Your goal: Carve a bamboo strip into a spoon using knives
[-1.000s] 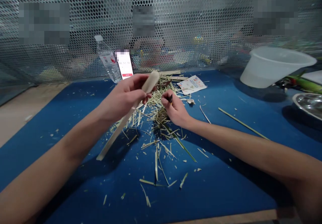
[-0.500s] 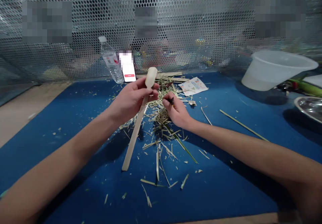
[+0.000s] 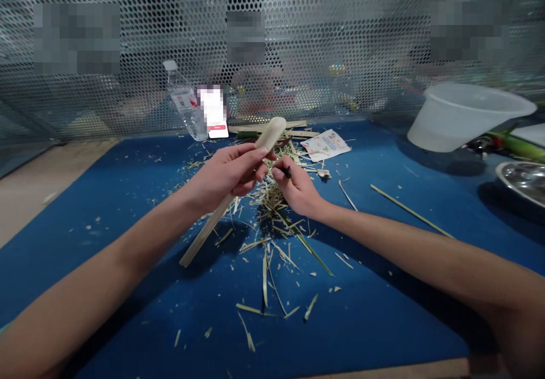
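A pale wooden spoon (image 3: pixel 267 136) is being held up above the straw, its rounded end tipped over towards the other hand and its long handle (image 3: pixel 203 238) slanting down to the lower left, clear of the mat. Compared with half a second ago, when it stood nearly upright, it has been swung over into a steeper lean, and the rounded end has been brought closer to the right hand (image 3: pixel 298 192). It is gripped firmly in the left hand (image 3: pixel 227 170), the fingers closed around the neck in a narrow hold. In the right hand, a small dark bit (image 3: pixel 288 171) is pinched tightly between thumb and forefinger, right beside the spoon's end but not seen touching it; what that bit is cannot be made out. Beneath both hands a messy pile of straw shreds (image 3: pixel 268 200) is spread over a blue mat (image 3: pixel 85 197), with a few long green-edged strips lying loose. Beyond it are a printed card (image 3: pixel 326 145), a phone (image 3: pixel 215 115) and a water bottle (image 3: pixel 185 103), while a white plastic tub (image 3: pixel 464 117) lies tilted over to the right, near a steel plate (image 3: pixel 524 180)
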A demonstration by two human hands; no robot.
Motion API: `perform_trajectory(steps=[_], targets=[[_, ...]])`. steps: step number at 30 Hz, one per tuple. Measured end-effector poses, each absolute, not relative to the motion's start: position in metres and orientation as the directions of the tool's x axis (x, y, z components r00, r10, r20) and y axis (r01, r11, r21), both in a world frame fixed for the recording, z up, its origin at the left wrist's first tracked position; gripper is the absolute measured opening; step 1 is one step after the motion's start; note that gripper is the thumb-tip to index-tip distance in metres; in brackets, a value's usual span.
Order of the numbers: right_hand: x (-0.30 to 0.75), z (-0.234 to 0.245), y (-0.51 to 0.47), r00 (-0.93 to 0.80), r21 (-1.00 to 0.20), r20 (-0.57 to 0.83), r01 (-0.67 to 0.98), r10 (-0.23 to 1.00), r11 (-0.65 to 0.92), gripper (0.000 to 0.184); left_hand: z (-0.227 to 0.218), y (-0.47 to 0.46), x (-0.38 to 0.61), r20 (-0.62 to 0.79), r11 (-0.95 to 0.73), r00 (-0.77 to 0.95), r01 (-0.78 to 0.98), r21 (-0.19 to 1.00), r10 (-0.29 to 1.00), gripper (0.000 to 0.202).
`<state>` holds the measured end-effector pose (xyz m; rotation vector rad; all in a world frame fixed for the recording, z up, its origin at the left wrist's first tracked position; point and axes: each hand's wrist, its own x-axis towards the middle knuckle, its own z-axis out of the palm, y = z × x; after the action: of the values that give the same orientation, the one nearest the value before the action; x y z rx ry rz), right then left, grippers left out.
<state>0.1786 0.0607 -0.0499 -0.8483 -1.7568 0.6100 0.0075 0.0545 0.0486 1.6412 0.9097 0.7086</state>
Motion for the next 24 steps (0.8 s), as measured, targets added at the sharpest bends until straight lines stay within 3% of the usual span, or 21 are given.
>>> perform_trajectory(steps=[10,20,24], targets=[[0.178,-0.049,0.059,-0.212,-0.737,0.578,0.278,0.788,0.616,0.027,0.058,0.049,0.007,-0.079,-0.080,0.554,0.258,0.963,0.828,0.028],[0.178,-0.048,0.059,-0.221,-0.730,0.577,0.293,0.787,0.617,0.023,0.059,0.051,0.008,-0.216,0.289,0.555,-0.045,0.956,0.804,0.019],[0.178,-0.049,0.059,-0.224,-0.730,0.573,0.298,0.788,0.615,0.023,0.052,0.056,0.010,-0.204,0.296,0.434,-0.155,0.943,0.878,0.011]])
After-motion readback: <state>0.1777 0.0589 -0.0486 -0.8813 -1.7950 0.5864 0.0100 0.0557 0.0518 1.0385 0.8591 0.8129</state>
